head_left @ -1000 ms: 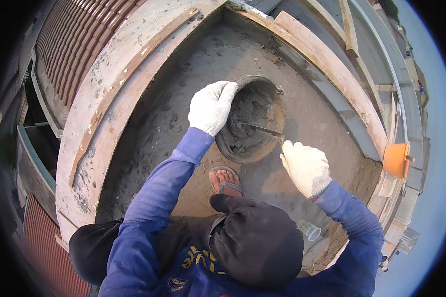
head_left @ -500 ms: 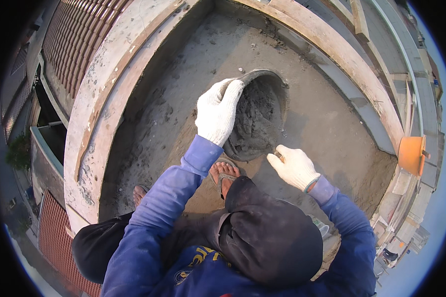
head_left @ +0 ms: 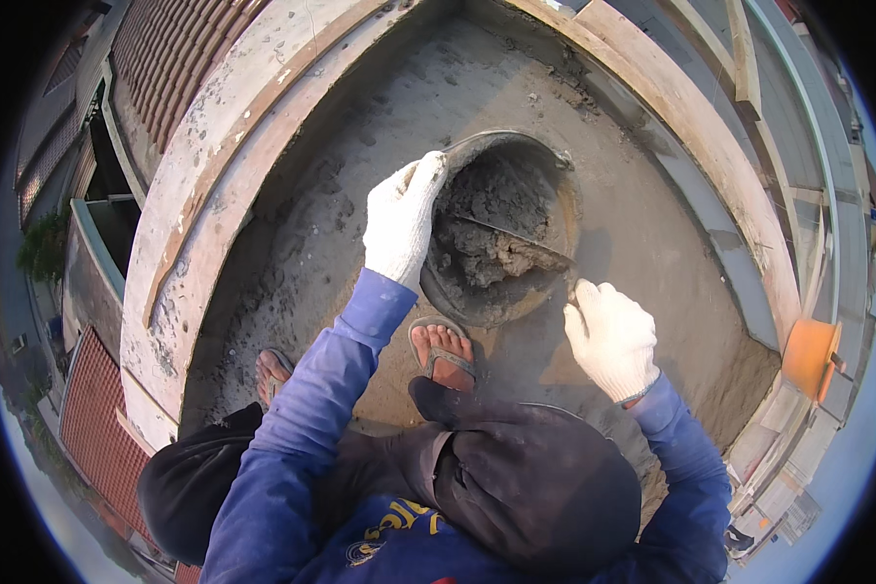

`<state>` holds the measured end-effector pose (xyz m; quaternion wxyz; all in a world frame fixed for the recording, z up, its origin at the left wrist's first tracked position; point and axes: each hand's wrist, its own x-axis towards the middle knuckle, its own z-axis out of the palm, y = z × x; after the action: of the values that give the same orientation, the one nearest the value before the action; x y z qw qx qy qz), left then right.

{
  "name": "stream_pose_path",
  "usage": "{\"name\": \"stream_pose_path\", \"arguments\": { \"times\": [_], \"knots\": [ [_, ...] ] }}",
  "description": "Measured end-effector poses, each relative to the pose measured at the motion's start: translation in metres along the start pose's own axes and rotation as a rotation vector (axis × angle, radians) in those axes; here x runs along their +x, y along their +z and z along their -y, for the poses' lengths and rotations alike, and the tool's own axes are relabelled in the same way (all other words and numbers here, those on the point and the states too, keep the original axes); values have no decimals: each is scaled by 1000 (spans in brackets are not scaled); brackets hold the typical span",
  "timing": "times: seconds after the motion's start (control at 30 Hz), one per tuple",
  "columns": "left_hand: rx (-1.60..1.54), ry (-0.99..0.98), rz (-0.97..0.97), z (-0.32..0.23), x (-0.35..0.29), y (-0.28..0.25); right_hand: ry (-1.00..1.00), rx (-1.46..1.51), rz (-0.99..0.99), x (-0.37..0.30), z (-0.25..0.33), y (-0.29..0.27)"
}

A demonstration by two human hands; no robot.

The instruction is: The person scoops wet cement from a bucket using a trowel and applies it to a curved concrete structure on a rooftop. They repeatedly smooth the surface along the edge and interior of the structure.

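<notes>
A dark, mortar-crusted bucket [head_left: 493, 318] stands on the rough cement floor in front of my feet. Grey wet mortar [head_left: 492, 185] lies inside it. My left hand [head_left: 402, 216], in a white knit glove, is closed on the bucket's rim at its upper left. On the bucket's right side, my gloved right hand [head_left: 611, 336] is closed around the handle of a trowel, most of which the fingers hide. The trowel's blade [head_left: 516, 235] reaches into the bucket, its long edge showing, with a lump of mortar beside it.
Low concrete walls [head_left: 214, 234] curve round the work area on the left and at the far right. An orange container [head_left: 810, 358] sits on the right wall. My sandalled foot [head_left: 443, 350] is close to the bucket. Timber boards [head_left: 740, 68] lie beyond the right wall.
The bucket's opening now shows wider and rounder. My right hand has moved right, and the trowel blade has come into view among the mortar. My left hand stays on the rim, slightly further left.
</notes>
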<state>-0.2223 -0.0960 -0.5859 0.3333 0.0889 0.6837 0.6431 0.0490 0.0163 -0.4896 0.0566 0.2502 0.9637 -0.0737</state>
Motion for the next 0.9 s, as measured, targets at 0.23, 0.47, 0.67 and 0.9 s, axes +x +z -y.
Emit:
{"name": "stream_pose_path", "arguments": {
  "times": [0.23, 0.47, 0.67, 0.9],
  "knots": [
    [-16, -7, -23, -3, -5, 0, 107, -70, -40, -11, -61, -16],
    [23, 0, -16, -13, -25, 27, 217, -208, 38, -11, -100, 33],
    [-20, 12, -123, -7, -37, 37, 161, 141, 30, -11, -49, 63],
    [-75, -4, -158, -4, -48, 38, 94, 207, 58, -1, -22, 36]
  ]
}}
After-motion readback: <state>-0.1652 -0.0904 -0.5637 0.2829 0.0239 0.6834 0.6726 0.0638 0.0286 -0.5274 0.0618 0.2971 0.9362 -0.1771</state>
